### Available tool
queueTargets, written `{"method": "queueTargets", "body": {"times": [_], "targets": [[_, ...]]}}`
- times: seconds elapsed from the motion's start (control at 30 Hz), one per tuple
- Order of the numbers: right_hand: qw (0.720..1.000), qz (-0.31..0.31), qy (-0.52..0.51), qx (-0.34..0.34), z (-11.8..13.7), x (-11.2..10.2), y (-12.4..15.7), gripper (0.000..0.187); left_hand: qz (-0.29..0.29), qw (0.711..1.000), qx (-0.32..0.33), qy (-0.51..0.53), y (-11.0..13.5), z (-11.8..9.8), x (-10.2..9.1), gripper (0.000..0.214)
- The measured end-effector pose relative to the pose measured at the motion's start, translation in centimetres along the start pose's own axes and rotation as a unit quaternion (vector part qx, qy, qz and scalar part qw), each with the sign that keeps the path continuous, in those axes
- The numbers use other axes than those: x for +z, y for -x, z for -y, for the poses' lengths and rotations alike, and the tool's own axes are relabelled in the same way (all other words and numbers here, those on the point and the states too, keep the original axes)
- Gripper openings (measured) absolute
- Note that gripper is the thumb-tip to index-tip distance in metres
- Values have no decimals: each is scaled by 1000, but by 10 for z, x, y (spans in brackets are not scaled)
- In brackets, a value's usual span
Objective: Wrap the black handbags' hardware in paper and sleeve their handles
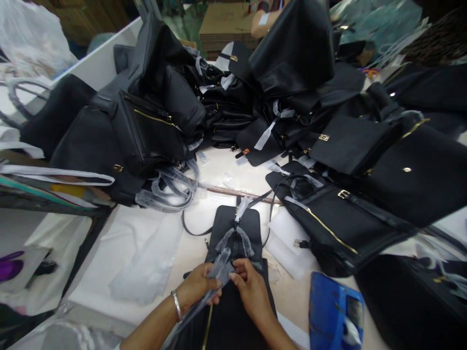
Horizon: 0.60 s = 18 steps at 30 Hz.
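A black backpack (237, 321) lies in front of me on the white table, its flap (226, 221) spread out away from me. Clear plastic film covers the small handle (245, 239) near the flap. My left hand (202, 286) is closed around a strip of clear plastic film (222, 262) that trails down past the wrist. Close beside it, above the bag, my right hand (251, 289) pinches the film's other side between thumb and fingers. A gold zipper (207, 325) shows below my left hand.
Black bags (153, 126) are piled at the left and back, and another bag (328, 223) with a gold zipper lies at the right. Plastic-wrapped straps (171, 189) lie at the left. A blue plastic object (326, 311) sits at the front right. Translucent sheets (146, 262) cover the table's left.
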State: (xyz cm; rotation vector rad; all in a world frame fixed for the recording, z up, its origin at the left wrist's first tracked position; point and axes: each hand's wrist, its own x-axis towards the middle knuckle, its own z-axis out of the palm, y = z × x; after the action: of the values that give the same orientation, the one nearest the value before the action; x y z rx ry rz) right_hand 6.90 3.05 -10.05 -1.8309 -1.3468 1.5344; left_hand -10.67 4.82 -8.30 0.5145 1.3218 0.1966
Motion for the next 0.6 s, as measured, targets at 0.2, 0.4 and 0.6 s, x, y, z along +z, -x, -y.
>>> {"method": "queueTargets", "body": {"times": [0.2,0.4,0.6], "targets": [[983,18,177,-48,11,-8,2,24,-49,992,55,-99,4,10,8,17],[992,90,92,-15,13,-14,-7,6,-82,972,108,-194,1,26,15,15],[998,38,36,-26,10,-11,-3,10,-53,979,101,-170,3,19,10,14]]}}
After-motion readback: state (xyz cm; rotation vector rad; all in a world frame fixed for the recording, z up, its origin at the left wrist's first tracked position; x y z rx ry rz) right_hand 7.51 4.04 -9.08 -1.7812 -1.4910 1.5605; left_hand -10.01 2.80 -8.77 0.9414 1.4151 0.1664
